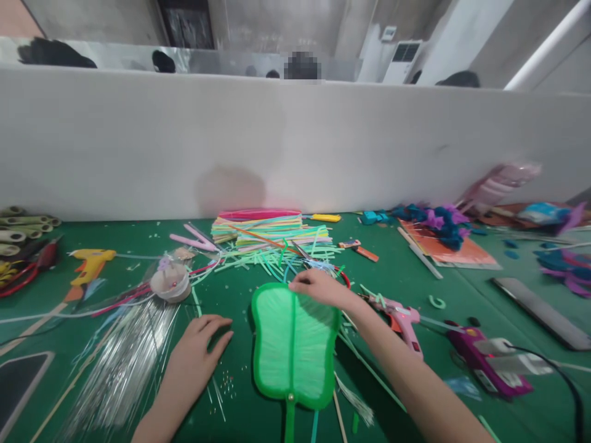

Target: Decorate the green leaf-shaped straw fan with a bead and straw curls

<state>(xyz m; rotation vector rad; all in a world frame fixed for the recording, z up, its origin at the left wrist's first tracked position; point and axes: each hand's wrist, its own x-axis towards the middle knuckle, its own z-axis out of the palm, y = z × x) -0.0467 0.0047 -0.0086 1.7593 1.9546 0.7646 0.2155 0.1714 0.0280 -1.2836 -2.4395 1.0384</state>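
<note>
Right hand (318, 287): your fingertips pinch the top rim of the green fan (294, 344), flat on the green table (462, 295) | Left hand (196, 347): spread, palm down beside it | Risk: pulling may snag loose straws (272, 246); pink glue gun (401, 320) lies near your forearm.

Even, soft overhead light, fairly bright. My right hand (318, 287) casts a soft shadow on the bench (462, 289). Faint shadow on the white partition (138, 141). Edges smeared and stretched, centre sharper; overall slightly soft.
</note>
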